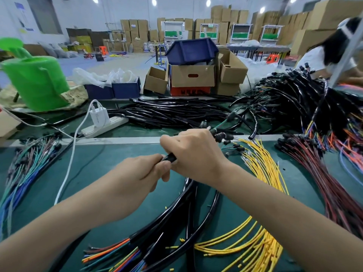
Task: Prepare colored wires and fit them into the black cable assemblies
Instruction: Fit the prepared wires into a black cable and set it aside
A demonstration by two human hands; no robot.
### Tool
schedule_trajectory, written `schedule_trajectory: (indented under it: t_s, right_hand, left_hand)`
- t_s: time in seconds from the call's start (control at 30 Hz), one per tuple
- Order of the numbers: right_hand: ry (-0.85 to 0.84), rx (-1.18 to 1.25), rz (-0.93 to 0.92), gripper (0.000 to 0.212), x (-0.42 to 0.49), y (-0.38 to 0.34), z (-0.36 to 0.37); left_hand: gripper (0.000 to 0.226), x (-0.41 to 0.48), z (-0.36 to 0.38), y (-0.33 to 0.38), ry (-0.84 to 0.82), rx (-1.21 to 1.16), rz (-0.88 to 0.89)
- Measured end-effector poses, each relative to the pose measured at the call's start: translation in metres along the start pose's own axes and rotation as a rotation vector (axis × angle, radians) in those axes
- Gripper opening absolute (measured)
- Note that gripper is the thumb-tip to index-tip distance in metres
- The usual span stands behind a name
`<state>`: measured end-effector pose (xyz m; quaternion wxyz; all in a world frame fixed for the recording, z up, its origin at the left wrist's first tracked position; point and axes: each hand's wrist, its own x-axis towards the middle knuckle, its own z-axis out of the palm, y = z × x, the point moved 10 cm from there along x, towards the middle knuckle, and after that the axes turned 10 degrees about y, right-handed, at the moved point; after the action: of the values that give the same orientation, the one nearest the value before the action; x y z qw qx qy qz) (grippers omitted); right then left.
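A glossy black sheathed cable (169, 158) is gripped between the left hand (141, 173) and the right hand (194, 156) above the middle of the green worktop (98, 173). More black sheathed cables (191, 191) curve toward the near edge, where their orange, teal and blue wire ends (110, 254) fan out loose. Thin yellow wires (261, 169) lie heaped just right of them. Dark red wires (324, 189) spread along the right edge, and teal and blue wires (21, 173) along the left. Bare black tubes (172, 112) lie piled by the far edge.
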<state>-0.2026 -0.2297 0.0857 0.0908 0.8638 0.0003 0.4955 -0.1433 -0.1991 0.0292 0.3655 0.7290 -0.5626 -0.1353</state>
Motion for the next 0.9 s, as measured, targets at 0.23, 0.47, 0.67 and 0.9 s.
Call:
schedule_trajectory:
  t_s: [0.23, 0.47, 0.67, 0.9]
  right_hand:
    - [-0.165, -0.062, 0.201, 0.028, -0.026, 0.045, -0.007]
    - [-0.226, -0.092, 0.190, 0.027, -0.056, 0.056, -0.019]
    - [-0.288, -0.120, -0.017, 0.022, -0.042, 0.025, -0.024]
    - [-0.250, -0.085, -0.018, 0.010, -0.034, 0.013, -0.034]
  left_hand:
    - [0.033, -0.001, 0.002, 0.005, 0.008, 0.065, -0.006]
    - [0.033, -0.007, 0.020, 0.006, -0.085, 0.117, 0.007]
    - [0.031, -0.006, 0.040, 0.035, -0.144, 0.139, 0.099]
    - [0.031, 0.003, 0.052, 0.057, -0.067, 0.058, 0.224]
